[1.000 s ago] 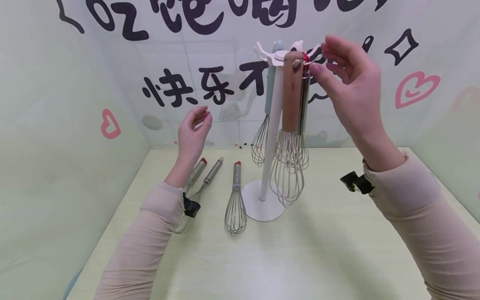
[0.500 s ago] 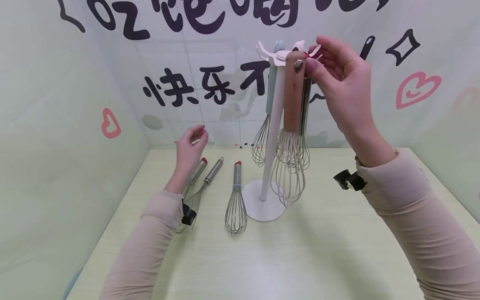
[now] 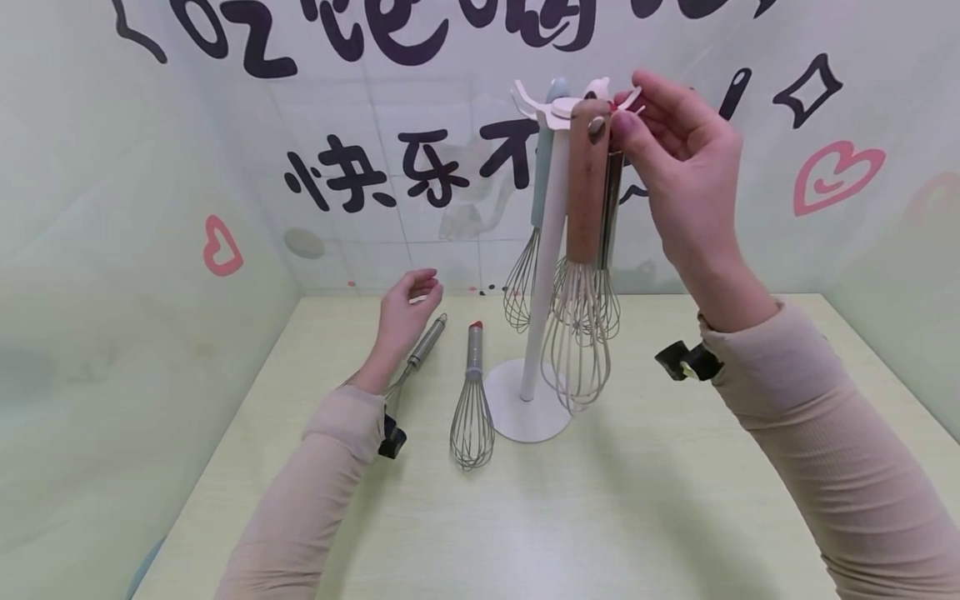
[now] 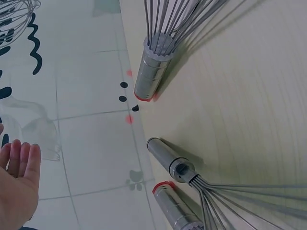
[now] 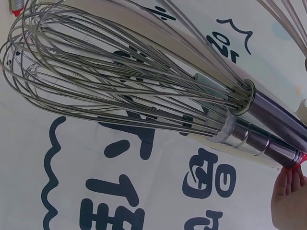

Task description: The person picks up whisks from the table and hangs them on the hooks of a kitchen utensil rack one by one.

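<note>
Three whisks hang from the rack (image 3: 551, 250): a wooden-handled one (image 3: 583, 250) at the front, a blue-handled one (image 3: 534, 217) to the rack's left, and a steel whisk (image 3: 609, 242) behind the wooden one. The right hand (image 3: 686, 179) is up at the rack's top, thumb and fingertips pinching the steel whisk's red end (image 5: 296, 160) at a hook. Hanging it well likely means keeping that pinch light, guiding the end fully over the hook, and steadying the whisk so it does not knock its neighbours. The left hand (image 3: 405, 308) hovers left of the rack's base above the table (image 3: 637, 517), fingers loosely curled and holding nothing, just over two steel whisks lying there (image 3: 416, 354); a third (image 3: 472, 400) lies nearer the base. No other container shows.
</note>
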